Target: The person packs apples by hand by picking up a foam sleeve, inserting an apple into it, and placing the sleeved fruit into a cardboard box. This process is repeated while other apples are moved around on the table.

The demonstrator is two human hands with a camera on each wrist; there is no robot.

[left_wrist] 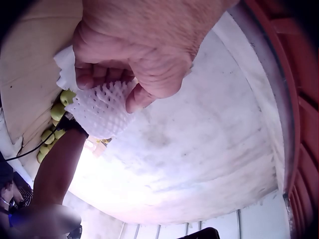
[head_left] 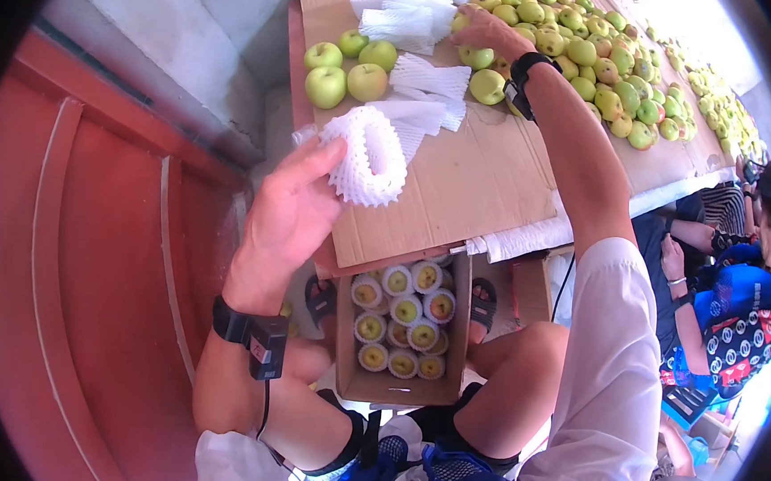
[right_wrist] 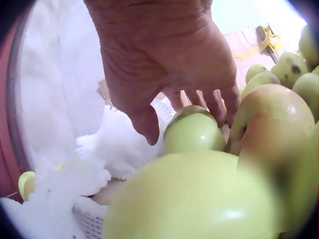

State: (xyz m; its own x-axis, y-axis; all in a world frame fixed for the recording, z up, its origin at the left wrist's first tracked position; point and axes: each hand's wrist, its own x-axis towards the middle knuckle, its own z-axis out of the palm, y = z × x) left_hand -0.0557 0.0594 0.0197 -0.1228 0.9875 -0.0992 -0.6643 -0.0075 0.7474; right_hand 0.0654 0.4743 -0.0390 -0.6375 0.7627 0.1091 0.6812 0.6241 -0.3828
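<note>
Apple sits between right thumb and fingers

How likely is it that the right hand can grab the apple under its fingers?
Probably yes: the right hand is open over the apple, thumb and fingers apart, with nothing visible in between.

Green-yellow apples, apparently white foam netting.

Box seemingly below table | sleeves between apple groups
</note>
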